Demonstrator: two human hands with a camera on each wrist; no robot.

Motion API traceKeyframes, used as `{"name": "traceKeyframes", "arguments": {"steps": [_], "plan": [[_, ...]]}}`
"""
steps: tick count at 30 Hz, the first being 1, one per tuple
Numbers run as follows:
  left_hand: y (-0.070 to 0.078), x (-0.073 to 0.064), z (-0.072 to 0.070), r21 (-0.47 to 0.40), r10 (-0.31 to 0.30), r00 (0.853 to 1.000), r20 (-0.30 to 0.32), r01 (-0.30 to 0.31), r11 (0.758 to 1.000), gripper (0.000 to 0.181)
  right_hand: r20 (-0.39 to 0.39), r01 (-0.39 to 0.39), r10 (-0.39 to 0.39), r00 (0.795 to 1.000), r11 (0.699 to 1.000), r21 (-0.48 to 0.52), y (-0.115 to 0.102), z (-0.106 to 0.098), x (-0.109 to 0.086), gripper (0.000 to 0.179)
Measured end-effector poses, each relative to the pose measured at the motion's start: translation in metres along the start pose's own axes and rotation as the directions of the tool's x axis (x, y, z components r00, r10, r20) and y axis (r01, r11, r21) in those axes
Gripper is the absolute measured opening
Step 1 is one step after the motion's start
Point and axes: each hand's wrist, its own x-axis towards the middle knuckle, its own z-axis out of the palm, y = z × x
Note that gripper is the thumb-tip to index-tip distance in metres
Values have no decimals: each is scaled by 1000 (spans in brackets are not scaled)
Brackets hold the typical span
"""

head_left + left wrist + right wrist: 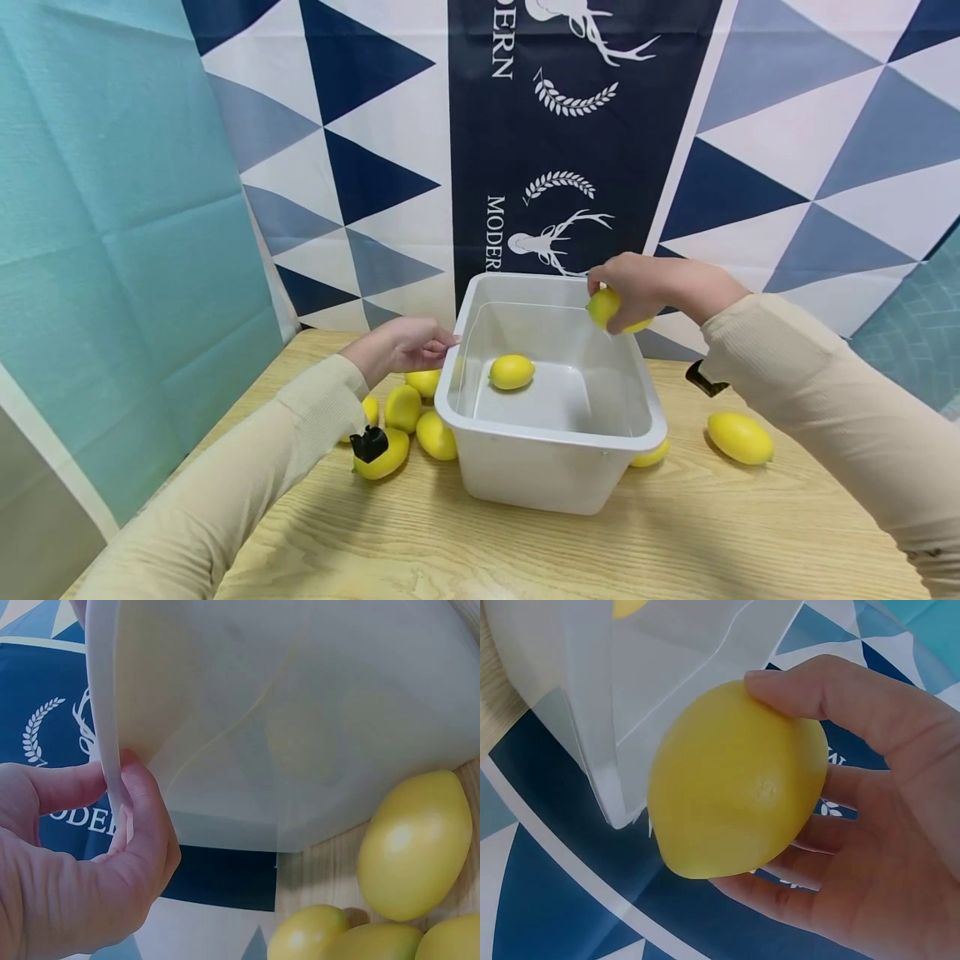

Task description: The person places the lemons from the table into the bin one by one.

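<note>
A pale grey plastic bin (525, 467) stands on the wooden table, with one lemon (512, 372) lying on its floor. My left hand (411, 343) pinches the bin's left rim between thumb and fingers; the left wrist view shows this hand (90, 862) on the rim's edge. In my right hand (637, 283) is another lemon (603, 307), above the bin's far right rim. Seen from the right wrist, thumb and fingers curl round this lemon (739, 780).
Several lemons (402, 408) lie together left of the bin. One lemon (651, 454) shows partly behind its right side, and another lemon (740, 438) lies farther right on the table (420, 542). A patterned cloth (390, 167) hangs behind.
</note>
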Motion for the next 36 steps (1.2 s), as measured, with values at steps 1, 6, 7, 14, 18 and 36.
{"name": "traceKeyframes", "arguments": {"steps": [1,6,7,14,18,36], "plan": [[0,0,0,-2,1,1000,0,-1,1000,40,-4,-2,2,1000,1000,4,0,0,2,41],[1,0,0,-7,2,1000,1,-2,1000,40,-6,-19,20,1000,1000,23,-3,-1,11,42],[1,0,0,-8,3,1000,-2,-3,1000,40,-5,-23,23,1000,999,27,-3,-1,12,42],[5,-3,0,2,8,1000,-17,-8,1000,39,21,-53,52,998,998,42,-5,-2,22,43],[4,-4,1,6,0,1000,-14,0,1000,39,58,-89,86,995,994,61,-6,2,29,43],[-2,-6,3,37,22,1000,-22,-21,999,39,120,-103,94,988,992,69,-16,24,69,47]]}}
